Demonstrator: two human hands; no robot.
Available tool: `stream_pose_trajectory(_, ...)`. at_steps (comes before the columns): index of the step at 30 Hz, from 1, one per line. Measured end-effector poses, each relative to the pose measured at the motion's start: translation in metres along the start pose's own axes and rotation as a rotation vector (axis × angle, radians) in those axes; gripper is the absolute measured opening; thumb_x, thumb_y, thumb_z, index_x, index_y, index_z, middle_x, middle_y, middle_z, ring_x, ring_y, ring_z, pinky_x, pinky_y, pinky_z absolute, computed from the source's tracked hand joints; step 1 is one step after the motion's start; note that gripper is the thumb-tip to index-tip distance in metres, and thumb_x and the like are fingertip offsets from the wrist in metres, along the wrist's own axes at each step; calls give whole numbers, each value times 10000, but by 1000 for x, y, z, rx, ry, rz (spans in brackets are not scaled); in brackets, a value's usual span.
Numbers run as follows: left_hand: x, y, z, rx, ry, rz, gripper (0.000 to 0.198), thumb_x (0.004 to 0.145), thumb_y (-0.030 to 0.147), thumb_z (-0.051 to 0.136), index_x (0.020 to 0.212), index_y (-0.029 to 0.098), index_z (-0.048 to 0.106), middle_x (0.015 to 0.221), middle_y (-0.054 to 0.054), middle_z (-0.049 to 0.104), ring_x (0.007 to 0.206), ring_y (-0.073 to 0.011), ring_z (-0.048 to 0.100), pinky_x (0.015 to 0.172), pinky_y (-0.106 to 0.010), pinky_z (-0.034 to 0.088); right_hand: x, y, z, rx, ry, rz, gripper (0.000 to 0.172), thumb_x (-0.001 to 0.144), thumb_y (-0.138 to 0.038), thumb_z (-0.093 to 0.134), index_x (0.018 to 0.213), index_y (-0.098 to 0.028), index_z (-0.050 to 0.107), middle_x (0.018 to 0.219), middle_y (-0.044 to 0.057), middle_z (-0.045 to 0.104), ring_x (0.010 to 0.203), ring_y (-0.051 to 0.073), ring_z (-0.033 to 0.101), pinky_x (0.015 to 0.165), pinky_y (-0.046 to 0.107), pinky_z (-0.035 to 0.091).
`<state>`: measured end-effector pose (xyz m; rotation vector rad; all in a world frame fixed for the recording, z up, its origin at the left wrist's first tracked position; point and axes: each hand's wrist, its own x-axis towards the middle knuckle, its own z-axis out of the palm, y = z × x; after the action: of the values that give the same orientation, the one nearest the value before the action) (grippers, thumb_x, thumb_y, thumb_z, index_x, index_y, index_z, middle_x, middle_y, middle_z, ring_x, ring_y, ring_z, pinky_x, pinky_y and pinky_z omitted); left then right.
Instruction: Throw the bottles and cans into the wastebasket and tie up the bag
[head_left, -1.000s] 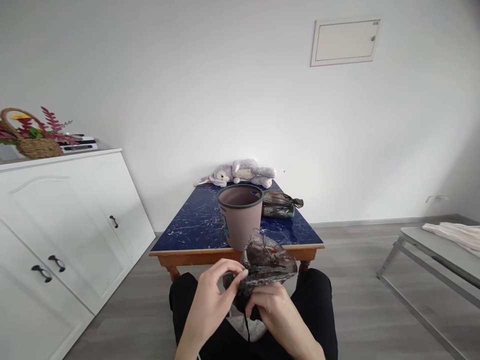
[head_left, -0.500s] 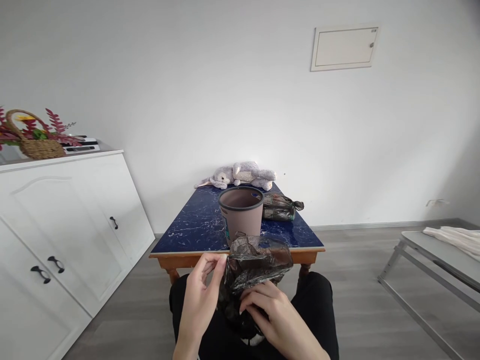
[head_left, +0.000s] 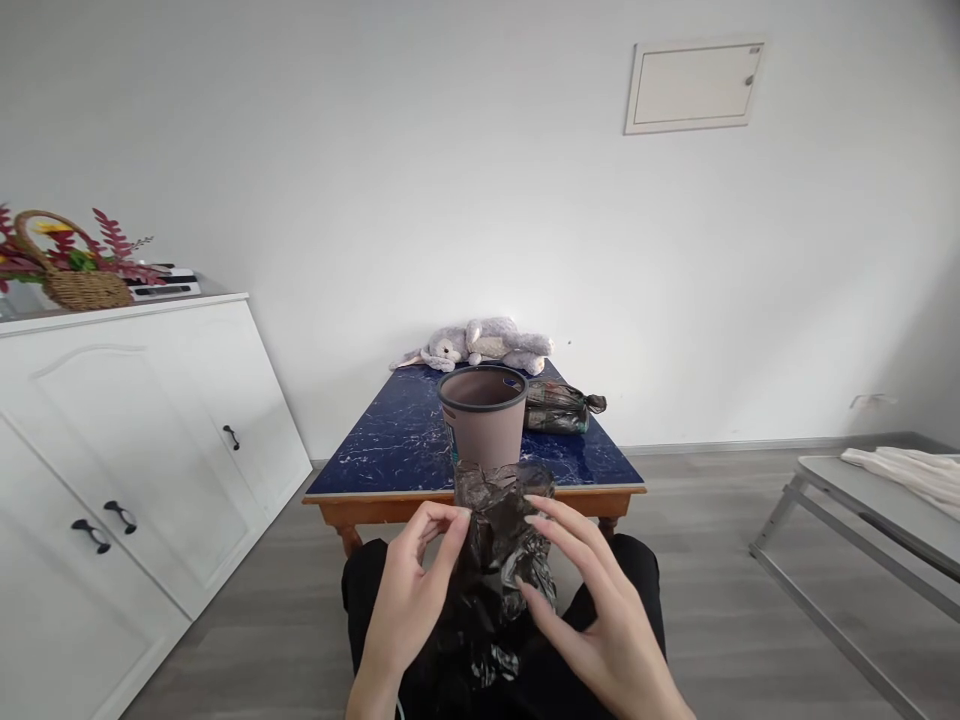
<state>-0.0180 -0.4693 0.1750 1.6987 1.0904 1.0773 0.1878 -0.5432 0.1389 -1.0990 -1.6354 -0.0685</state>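
Observation:
A thin black plastic bag (head_left: 499, 540) hangs crumpled over my lap, its top reaching the front edge of the table. My left hand (head_left: 420, 575) pinches the bag's left edge between thumb and fingertips. Spread fingers of my right hand (head_left: 600, 600) rest against or close beside the bag's right side, the thumb well apart from them. Just behind the bag, a mauve bin (head_left: 487, 435) with a dark rim stands upright on the blue table (head_left: 390, 430). Beside the bin on the right lie rolls of black bags in a knotted black bag (head_left: 559, 408).
A grey plush rabbit (head_left: 487, 343) lies at the table's back edge by the wall. On the left stands a white cabinet (head_left: 150, 440) with a flower basket (head_left: 88, 288) on top. A grey folding table (head_left: 885, 500) with white cloth (head_left: 907, 472) is at the right.
My right hand has opened its fingers and moved up and right. The bag, gathered and folded before, now hangs longer and narrower. My left hand still pinches it, slightly farther right.

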Motion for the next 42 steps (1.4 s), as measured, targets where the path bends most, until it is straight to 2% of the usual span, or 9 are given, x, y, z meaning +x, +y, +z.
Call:
stream_pose_trajectory(5,4,-1,1,3,-20,8,393,1004,639,609,997,256,694,1083,-65,743,1073,-248,702,947,-287,527,0,15,13,-50,-117,-52,252,1018,-146,613,1213,-295,671,1125,43,759,1187,270,700,1059,462,583)
stream_pose_trajectory(8,8,1,1,-5,57,19,406,991,645,624,944,245,674,944,-50,718,986,-240,700,898,-282,533,-1,16,15,48,-145,-47,194,1045,-157,602,1175,-284,668,1116,34,745,1090,211,727,1069,377,565)
stream_pose_trajectory(12,8,7,3,-38,156,38,404,998,630,622,925,234,654,886,-33,690,932,-218,684,862,-265,523,-3,12,15,182,-246,44,102,1070,-251,618,1154,-266,674,1126,30,747,915,153,737,811,231,576)
stream_pose_trajectory(15,8,7,4,-60,172,37,392,995,617,637,920,232,654,873,-25,687,912,-206,682,840,-251,521,-5,10,15,273,-294,108,219,1131,-298,487,1138,-272,705,1073,16,760,892,144,741,803,225,552)
stream_pose_trajectory(19,6,3,4,-60,102,40,374,986,603,656,918,236,674,893,-27,704,933,-208,696,842,-246,536,-7,10,16,334,-237,296,361,1163,-326,357,1196,-284,714,848,-16,719,705,125,694,725,221,531)
stream_pose_trajectory(22,2,5,6,-43,0,52,347,1003,579,640,956,241,698,950,-38,729,962,-218,711,880,-265,551,-7,12,17,304,-209,369,334,1148,-380,403,1215,-266,710,1070,41,752,944,167,737,801,232,544)
stream_pose_trajectory(30,-6,15,10,-46,-246,143,305,1033,509,620,932,229,686,1030,-74,760,997,-232,717,942,-318,551,-20,29,39,23,-459,346,317,1082,-242,411,886,-223,659,837,45,731,765,219,712,676,296,452)
stream_pose_trajectory(38,-13,20,10,-202,-127,110,377,992,584,658,884,223,661,905,-35,696,765,-163,572,721,-256,466,-29,42,47,-72,-549,402,320,1094,-253,429,978,-245,727,892,62,799,838,253,777,673,287,430)
stream_pose_trajectory(42,-15,18,14,-259,-230,119,370,996,556,674,866,210,641,918,-39,699,773,-156,584,747,-258,475,-36,41,53,-151,-611,381,270,1000,-167,532,882,-248,760,786,52,781,723,236,760,608,268,413)
